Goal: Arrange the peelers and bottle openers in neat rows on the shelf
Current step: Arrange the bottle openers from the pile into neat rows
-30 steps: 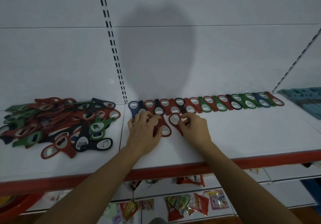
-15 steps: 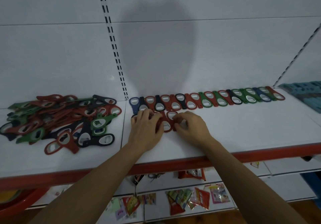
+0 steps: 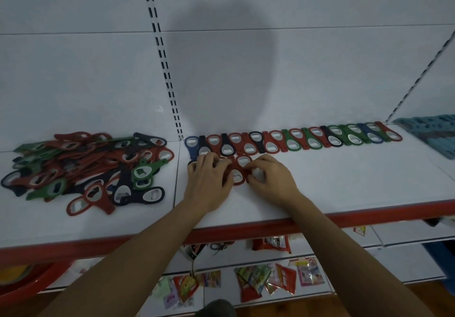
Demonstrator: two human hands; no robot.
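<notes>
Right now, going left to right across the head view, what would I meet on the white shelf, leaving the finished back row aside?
In order: loose pile of bottle openers → left hand → red bottle opener → right hand → teal plastic items at the far right edge.
</notes>
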